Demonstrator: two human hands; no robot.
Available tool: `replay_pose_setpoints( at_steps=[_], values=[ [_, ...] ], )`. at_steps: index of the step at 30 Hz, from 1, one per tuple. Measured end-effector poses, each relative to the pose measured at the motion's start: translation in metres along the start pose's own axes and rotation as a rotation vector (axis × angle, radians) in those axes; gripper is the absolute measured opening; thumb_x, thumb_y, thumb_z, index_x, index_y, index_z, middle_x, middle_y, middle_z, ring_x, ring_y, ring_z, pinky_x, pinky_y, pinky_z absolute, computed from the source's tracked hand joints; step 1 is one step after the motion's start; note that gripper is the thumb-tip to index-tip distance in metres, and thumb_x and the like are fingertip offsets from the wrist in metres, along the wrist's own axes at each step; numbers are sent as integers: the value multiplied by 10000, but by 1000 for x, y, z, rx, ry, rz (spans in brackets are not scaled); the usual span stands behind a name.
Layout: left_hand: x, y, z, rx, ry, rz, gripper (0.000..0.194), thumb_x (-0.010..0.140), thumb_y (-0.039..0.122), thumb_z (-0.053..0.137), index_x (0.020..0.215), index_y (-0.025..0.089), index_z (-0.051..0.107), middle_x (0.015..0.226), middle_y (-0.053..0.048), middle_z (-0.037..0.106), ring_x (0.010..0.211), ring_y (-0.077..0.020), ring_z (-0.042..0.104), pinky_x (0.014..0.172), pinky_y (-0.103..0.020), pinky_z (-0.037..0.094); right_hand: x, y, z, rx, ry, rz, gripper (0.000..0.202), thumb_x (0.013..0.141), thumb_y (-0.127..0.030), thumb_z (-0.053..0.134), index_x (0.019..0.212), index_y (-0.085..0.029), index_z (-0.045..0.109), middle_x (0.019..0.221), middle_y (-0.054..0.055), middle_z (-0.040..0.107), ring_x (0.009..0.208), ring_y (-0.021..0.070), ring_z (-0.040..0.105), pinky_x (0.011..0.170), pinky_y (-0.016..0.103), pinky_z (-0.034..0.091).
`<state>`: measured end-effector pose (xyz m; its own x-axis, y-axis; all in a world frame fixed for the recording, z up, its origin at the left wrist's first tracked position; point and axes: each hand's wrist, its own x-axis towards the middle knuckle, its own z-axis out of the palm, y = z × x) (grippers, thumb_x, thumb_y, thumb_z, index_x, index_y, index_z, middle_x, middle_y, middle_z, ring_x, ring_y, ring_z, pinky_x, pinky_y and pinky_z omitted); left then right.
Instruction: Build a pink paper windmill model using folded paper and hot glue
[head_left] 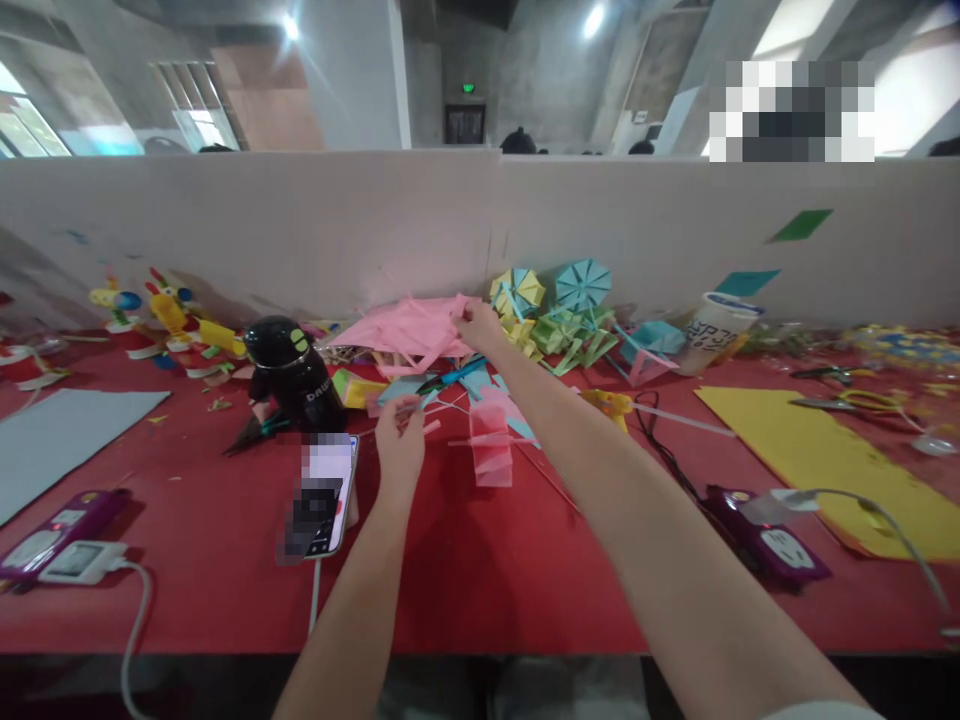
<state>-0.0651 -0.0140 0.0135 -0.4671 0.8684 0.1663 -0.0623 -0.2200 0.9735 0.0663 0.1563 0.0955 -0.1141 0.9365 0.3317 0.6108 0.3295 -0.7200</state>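
Observation:
My right hand reaches to the back of the red table, its fingers pinched at the right edge of a heap of pink paper. Nearer to me, my left hand is raised over the table beside the phone, fingers curled; whether a thin strip is between them is hard to make out. A folded pink paper piece stands between my forearms. Behind my left hand lie a blue pen-like tool and blue paper pieces.
A black bottle and a phone stand at the left. Folded paper shapes line the white partition. Right are a cup, scissors, yellow sheets and a purple power strip. Another strip lies far left.

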Motion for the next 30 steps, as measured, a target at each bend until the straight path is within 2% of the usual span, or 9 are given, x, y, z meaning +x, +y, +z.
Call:
replay_pose_setpoints(
  at_steps=[3, 6, 10, 13, 16, 21, 27, 30],
  values=[
    [-1, 6, 1, -67, 49, 9, 269, 715, 235, 663, 978, 186, 625, 945, -44, 646, 849, -169, 677, 634, -254, 592, -15, 11, -24, 322, 65, 33, 97, 882, -161, 553, 809, -170, 616, 711, 16, 637, 606, 134, 622, 571, 246, 499],
    [-4, 14, 1, -77, 35, 53, 250, 725, 222, 674, 963, 192, 603, 926, -32, 631, 798, -148, 671, 604, -231, 584, -44, 19, -53, 552, 110, 51, 73, 879, -167, 584, 809, -176, 605, 735, 11, 645, 581, 107, 604, 542, 225, 486],
    [-8, 25, 2, -33, -27, 249, 280, 755, 227, 706, 1016, 207, 604, 1076, -44, 631, 836, -130, 666, 690, -244, 587, -85, 19, -80, 712, 165, 55, 137, 874, -261, 647, 770, -188, 596, 678, -13, 616, 581, 93, 582, 542, 209, 484],
    [-4, 35, 6, 14, -119, 413, 382, 781, 295, 740, 1118, 222, 576, 1158, -75, 622, 956, -172, 668, 792, -297, 589, -102, 13, -90, 766, 161, 38, 184, 880, -272, 660, 733, -193, 582, 643, -30, 582, 566, 79, 550, 553, 199, 481],
    [7, 40, 10, 14, -113, 537, 608, 746, 368, 797, 1261, 256, 494, 1218, -101, 593, 1074, -226, 647, 854, -344, 582, -107, 2, -94, 795, 164, 26, 193, 896, -246, 649, 726, -193, 576, 636, -36, 564, 561, 69, 534, 565, 193, 477],
    [25, 31, 9, 52, -51, 523, 764, 747, 466, 791, 1380, 311, 391, 1326, -118, 529, 997, -219, 670, 796, -364, 601, -101, -7, -95, 810, 178, -6, 217, 887, -299, 681, 738, -206, 554, 655, -44, 561, 569, 62, 537, 564, 187, 465],
    [28, 32, 2, 170, -135, 605, 655, 798, 563, 709, 1347, 294, 473, 1312, -115, 576, 1050, -233, 662, 792, -359, 607, -87, 5, -95, 765, 223, 7, 250, 862, -337, 708, 728, -209, 541, 602, -59, 518, 534, 59, 505, 520, 179, 423],
    [22, 37, 3, 129, -124, 578, 520, 805, 565, 699, 1211, 270, 564, 1186, -81, 638, 898, -181, 686, 714, -311, 602, -89, 15, -97, 750, 274, 22, 212, 869, -340, 690, 762, -206, 565, 625, -53, 535, 564, 62, 523, 530, 178, 424]
  ],
)
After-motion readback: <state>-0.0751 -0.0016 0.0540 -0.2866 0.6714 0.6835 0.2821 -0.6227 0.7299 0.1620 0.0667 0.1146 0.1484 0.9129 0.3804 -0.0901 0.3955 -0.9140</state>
